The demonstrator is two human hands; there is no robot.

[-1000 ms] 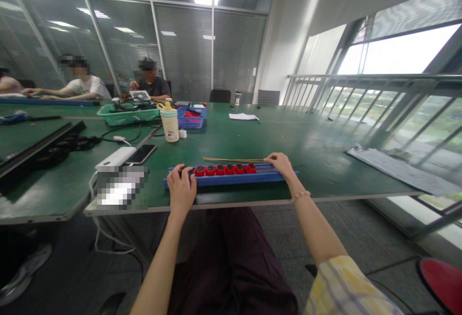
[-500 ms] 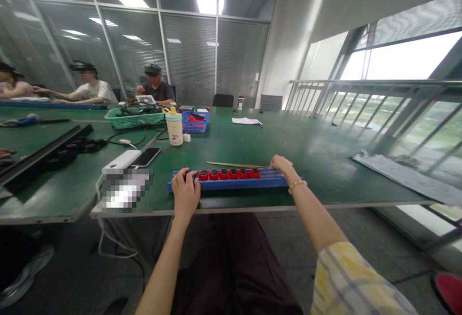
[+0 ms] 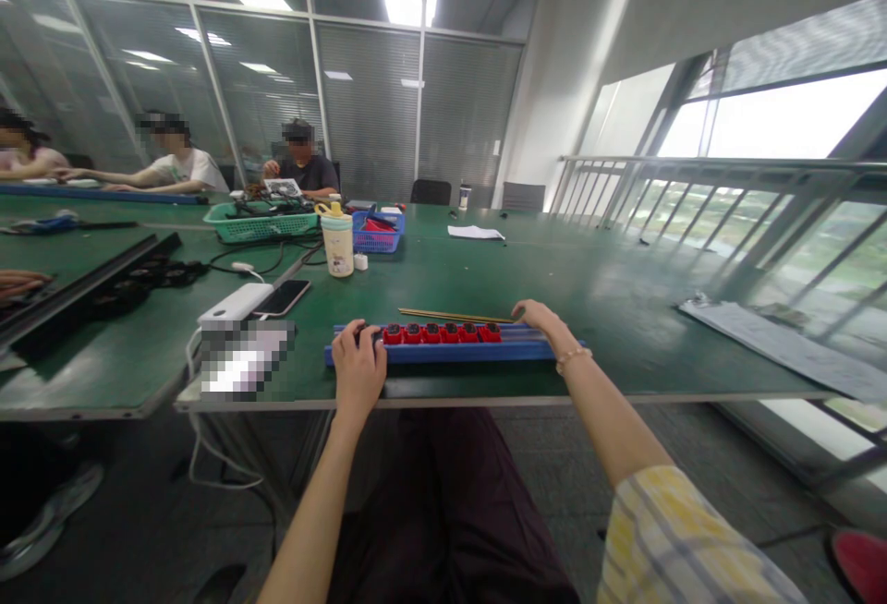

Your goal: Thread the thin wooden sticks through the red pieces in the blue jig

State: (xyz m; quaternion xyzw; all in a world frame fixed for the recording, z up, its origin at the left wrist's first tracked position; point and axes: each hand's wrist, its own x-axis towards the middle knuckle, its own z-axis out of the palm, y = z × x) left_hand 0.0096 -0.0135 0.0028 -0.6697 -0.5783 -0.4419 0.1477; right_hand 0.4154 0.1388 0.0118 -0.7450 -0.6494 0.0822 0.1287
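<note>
A long blue rail (image 3: 471,352) lies along the table's front edge, with several red square parts (image 3: 431,334) in a row in its channel. At its left end my left hand (image 3: 358,359) is wrapped round a dark piece, mostly hidden by the fingers, beside the leftmost red part. My right hand (image 3: 540,316) is over the rail's right part, fingers bent toward the back edge; whether they pinch anything is too small to tell. Just behind the rail lie thin tan sticks (image 3: 450,315), their right end near my right fingertips.
Left of the rail are a white power strip (image 3: 236,302), a phone (image 3: 283,298) and cables. Behind stand a cup (image 3: 338,244), a green basket (image 3: 260,227) and a blue basket (image 3: 378,233). A clipboard (image 3: 776,341) lies right. People sit at the far left.
The fingers of my right hand have shifted slightly left, toward the end of the tan sticks. My left hand stays at the rail's left end. The view has moved slightly.
</note>
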